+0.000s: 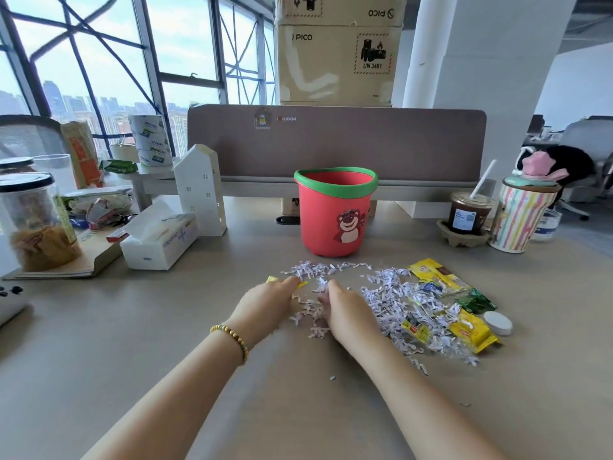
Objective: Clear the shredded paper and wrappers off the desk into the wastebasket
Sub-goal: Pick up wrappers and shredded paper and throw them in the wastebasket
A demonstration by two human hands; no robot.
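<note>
White shredded paper (394, 300) lies scattered over the desk (132, 343) in front of a red wastebasket (335, 214) with a green rim and a bear picture. Yellow wrappers (471, 330) and a green wrapper (477, 302) are mixed into the right side of the pile. My left hand (268, 303) rests at the pile's left edge, fingers curled over a yellow wrapper (272, 279) that shows at both sides of the fingers. My right hand (348, 310) lies palm down on the shreds in the middle, fingers bent; what is under it is hidden.
A white round lid (497, 323) lies right of the pile. An iced drink (467, 210) and a striped cup (520, 217) stand at the back right. A tissue box (159, 240), a white house-shaped holder (202, 190) and jars (33, 220) crowd the left. A divider panel (335, 141) closes the back.
</note>
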